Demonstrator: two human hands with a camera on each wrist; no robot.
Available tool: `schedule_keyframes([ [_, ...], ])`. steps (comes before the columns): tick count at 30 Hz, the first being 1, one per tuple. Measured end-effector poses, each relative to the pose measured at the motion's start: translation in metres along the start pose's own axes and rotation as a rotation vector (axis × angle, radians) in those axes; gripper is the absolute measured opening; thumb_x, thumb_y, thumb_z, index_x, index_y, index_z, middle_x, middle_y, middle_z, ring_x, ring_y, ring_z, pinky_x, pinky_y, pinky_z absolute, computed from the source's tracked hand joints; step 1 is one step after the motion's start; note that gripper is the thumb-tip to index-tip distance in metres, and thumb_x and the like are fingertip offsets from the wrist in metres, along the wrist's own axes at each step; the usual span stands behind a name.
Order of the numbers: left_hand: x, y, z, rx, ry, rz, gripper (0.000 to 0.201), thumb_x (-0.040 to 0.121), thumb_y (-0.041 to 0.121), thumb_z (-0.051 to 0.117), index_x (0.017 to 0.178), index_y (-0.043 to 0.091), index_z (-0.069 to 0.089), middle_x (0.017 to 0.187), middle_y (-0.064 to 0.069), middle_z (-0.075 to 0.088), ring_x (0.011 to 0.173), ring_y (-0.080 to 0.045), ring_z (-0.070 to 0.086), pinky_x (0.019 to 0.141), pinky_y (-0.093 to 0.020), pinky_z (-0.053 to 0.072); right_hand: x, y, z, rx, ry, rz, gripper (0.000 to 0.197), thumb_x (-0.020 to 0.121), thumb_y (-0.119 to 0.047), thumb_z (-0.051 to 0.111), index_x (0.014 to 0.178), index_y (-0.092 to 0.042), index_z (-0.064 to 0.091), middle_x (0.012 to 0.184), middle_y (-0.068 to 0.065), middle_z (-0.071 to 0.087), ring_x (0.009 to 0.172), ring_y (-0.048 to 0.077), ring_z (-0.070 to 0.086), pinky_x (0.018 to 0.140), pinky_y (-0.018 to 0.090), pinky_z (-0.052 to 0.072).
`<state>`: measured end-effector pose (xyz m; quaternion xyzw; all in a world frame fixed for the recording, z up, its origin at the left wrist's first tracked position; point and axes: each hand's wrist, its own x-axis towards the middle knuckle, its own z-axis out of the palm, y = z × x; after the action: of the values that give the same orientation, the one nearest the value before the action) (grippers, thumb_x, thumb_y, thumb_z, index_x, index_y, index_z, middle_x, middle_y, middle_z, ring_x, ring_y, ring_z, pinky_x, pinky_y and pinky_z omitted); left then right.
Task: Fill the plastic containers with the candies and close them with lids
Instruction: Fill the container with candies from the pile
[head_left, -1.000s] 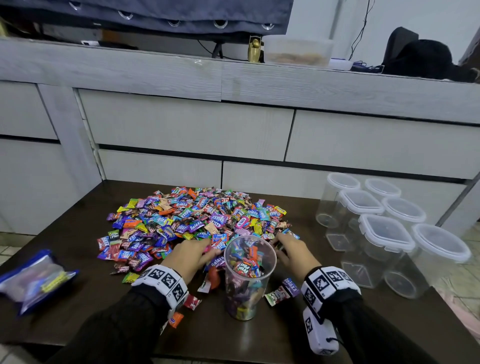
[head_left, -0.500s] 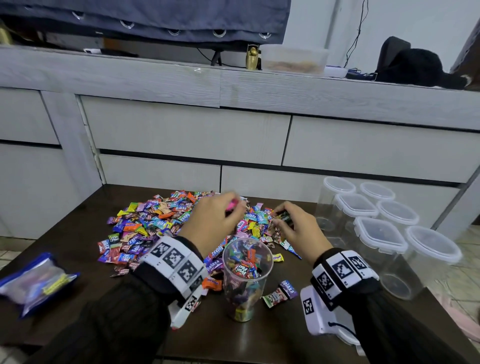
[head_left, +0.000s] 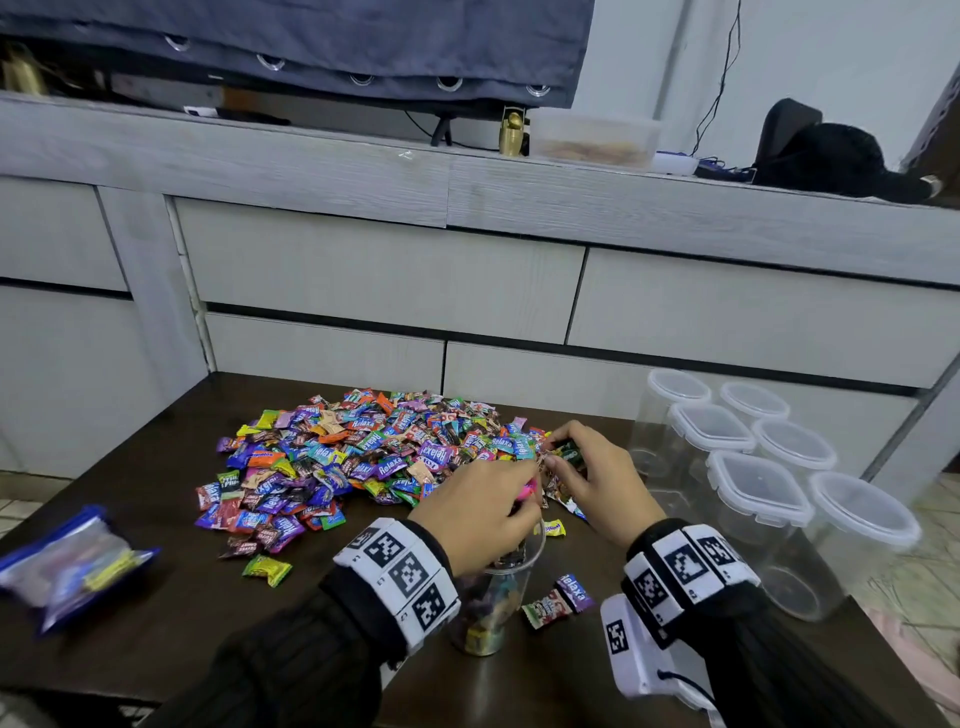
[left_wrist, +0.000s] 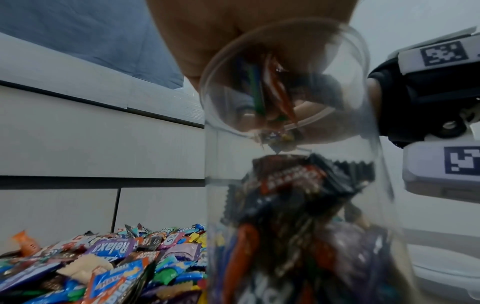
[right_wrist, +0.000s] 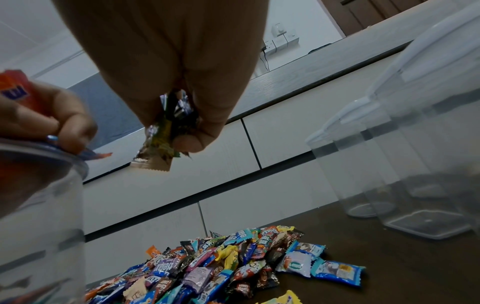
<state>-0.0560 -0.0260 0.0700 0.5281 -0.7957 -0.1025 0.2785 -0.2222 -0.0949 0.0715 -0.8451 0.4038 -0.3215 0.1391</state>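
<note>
Both hands sit low centre in the head view: the left hand (head_left: 480, 512), fingers bunched on wrapped candies, hangs over the clear round plastic container (head_left: 488, 603), the right hand (head_left: 597, 486) beside it. From the left wrist, fingers (left_wrist: 249, 111) dip candies (left_wrist: 272, 86) into the container's mouth at upper centre. From the right wrist, fingertips (right_wrist: 187, 142) at upper centre pinch several wrappers (right_wrist: 161, 139) above the multicoloured candy pile (right_wrist: 233, 267).
</note>
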Motion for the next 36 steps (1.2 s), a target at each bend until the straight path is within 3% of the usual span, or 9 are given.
schedule_keyframes([
  [3, 0.0, -0.002, 0.002, -0.011, 0.005, -0.032, 0.011, 0.092, 0.023, 0.051, 0.095, 0.017, 0.06, 0.064, 0.005, 0.054, 0.054, -0.005, 0.046, 0.054, -0.029, 0.033, 0.0, -0.001, -0.001, 0.001, -0.002, 0.012, 0.012, 0.093, -0.016, 0.058, 0.104, -0.012, 0.057, 0.098, -0.001, 0.059, 0.081, 0.009, 0.054, 0.068, 0.011, 0.036],
  [7, -0.003, -0.004, 0.003, 0.002, 0.006, -0.05, 0.016, 0.091, 0.029, 0.053, 0.091, 0.016, 0.062, 0.068, -0.005, 0.062, 0.064, -0.017, 0.057, 0.061, -0.032, 0.046, -0.001, -0.002, -0.003, -0.006, -0.012, 0.024, 0.012, 0.094, -0.017, 0.057, 0.105, -0.012, 0.057, 0.1, -0.002, 0.059, 0.085, 0.01, 0.054, 0.072, 0.018, 0.037],
  [11, -0.005, -0.003, 0.001, 0.072, 0.002, 0.002, 0.016, 0.087, 0.032, 0.054, 0.084, 0.017, 0.054, 0.06, -0.001, 0.052, 0.06, -0.02, 0.05, 0.056, -0.029, 0.032, -0.001, -0.004, -0.006, 0.008, -0.005, 0.027, 0.01, 0.094, -0.016, 0.057, 0.103, -0.012, 0.057, 0.097, -0.003, 0.057, 0.081, 0.009, 0.052, 0.072, 0.02, 0.037],
  [14, -0.005, -0.001, -0.003, 0.127, -0.067, 0.046, 0.018, 0.088, 0.035, 0.053, 0.097, 0.022, 0.046, 0.058, 0.003, 0.047, 0.055, -0.014, 0.046, 0.052, -0.029, 0.029, -0.001, -0.004, -0.007, 0.002, -0.007, 0.017, 0.011, 0.093, -0.014, 0.058, 0.104, -0.011, 0.058, 0.096, -0.004, 0.056, 0.082, 0.009, 0.051, 0.072, 0.019, 0.035],
  [18, -0.001, 0.002, -0.013, 0.185, -0.098, 0.13, 0.025, 0.088, 0.04, 0.054, 0.106, 0.023, 0.051, 0.084, 0.004, 0.063, 0.078, -0.018, 0.06, 0.067, -0.032, 0.047, -0.001, -0.004, -0.009, -0.005, -0.002, 0.008, 0.012, 0.093, -0.015, 0.058, 0.104, -0.01, 0.057, 0.095, -0.007, 0.055, 0.08, 0.005, 0.049, 0.068, 0.014, 0.033],
  [21, -0.006, -0.005, -0.015, 0.23, 0.02, 0.2, 0.047, 0.084, 0.062, 0.054, 0.111, 0.024, 0.055, 0.105, 0.009, 0.056, 0.099, -0.007, 0.048, 0.083, -0.023, 0.037, 0.001, -0.007, -0.013, 0.033, 0.029, 0.0, 0.01, 0.094, -0.015, 0.057, 0.102, -0.011, 0.057, 0.093, -0.006, 0.057, 0.075, 0.002, 0.051, 0.069, 0.018, 0.038],
  [25, -0.022, -0.026, -0.012, -0.06, -0.081, -0.044, 0.105, 0.054, 0.084, 0.065, 0.14, 0.036, 0.028, 0.137, 0.018, 0.034, 0.12, 0.006, 0.033, 0.101, -0.019, 0.029, 0.001, -0.021, -0.013, 0.128, 0.035, -0.036, 0.004, 0.094, -0.018, 0.057, 0.097, -0.02, 0.056, 0.09, -0.011, 0.058, 0.074, -0.003, 0.054, 0.066, 0.011, 0.042],
  [30, -0.032, -0.047, -0.001, -0.326, -0.197, -0.187, 0.125, 0.039, 0.067, 0.086, 0.143, 0.04, 0.022, 0.14, 0.013, 0.047, 0.129, -0.003, 0.045, 0.111, -0.036, 0.039, -0.009, -0.041, 0.003, 0.129, -0.077, -0.197, 0.01, 0.092, -0.016, 0.06, 0.101, -0.012, 0.059, 0.095, -0.007, 0.059, 0.084, 0.003, 0.053, 0.075, 0.012, 0.039],
  [36, -0.03, -0.052, 0.005, -0.422, -0.129, -0.153, 0.109, 0.047, 0.046, 0.095, 0.133, 0.048, 0.028, 0.122, 0.02, 0.06, 0.115, 0.011, 0.054, 0.102, -0.02, 0.044, -0.016, -0.051, 0.011, 0.08, -0.292, -0.32, 0.015, 0.085, -0.01, 0.064, 0.1, -0.012, 0.066, 0.095, -0.008, 0.064, 0.086, -0.005, 0.051, 0.079, 0.005, 0.035],
])
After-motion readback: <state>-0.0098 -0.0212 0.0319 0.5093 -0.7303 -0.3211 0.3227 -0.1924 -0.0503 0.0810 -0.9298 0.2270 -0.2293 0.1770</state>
